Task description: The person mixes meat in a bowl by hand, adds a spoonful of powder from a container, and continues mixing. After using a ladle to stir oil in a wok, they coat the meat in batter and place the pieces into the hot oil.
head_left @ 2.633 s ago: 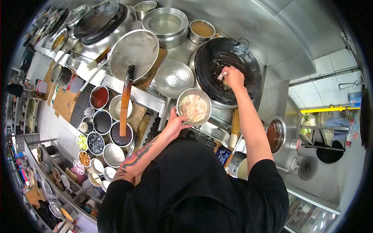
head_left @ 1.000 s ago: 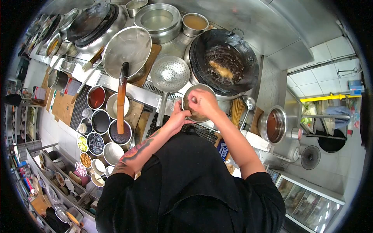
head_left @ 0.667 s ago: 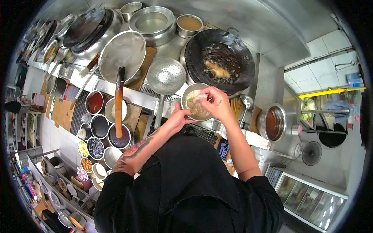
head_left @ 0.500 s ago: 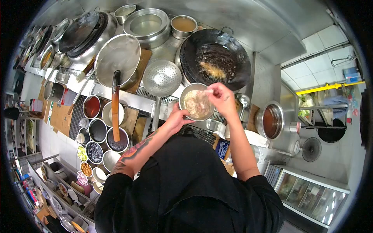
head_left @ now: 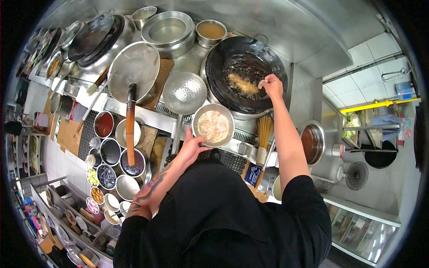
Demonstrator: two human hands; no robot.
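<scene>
1 bowl (head_left: 231, 121) in left hand (head_left: 191, 148)

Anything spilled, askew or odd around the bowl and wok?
No spill or damage stands out around the bowl or wok. Slightly odd: the long wooden handle juts over the open container of dark contents, so it might dip in; contact is unclear.

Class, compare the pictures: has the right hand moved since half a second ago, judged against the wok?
Yes: the right hand has moved forward, from the bowl to above the wok, near its right side.
</scene>
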